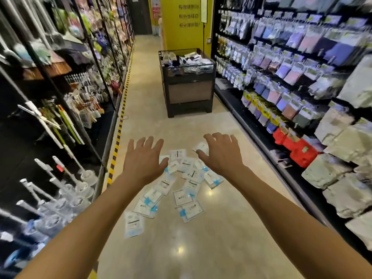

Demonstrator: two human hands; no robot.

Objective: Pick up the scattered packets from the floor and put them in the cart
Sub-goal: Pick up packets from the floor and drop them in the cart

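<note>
While hands spread, packets (177, 186) trail up-aisle.

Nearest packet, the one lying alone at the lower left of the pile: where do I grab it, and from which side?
Probably by its near short edge. The lone packet lies flat on the floor, apart from the pile, so come from above with the left hand, slide fingertips under that free edge and pinch.

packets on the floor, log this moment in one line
stage: reaching | left hand: open, empty | right hand: open, empty | packets: scattered on floor | cart: ahead
</note>
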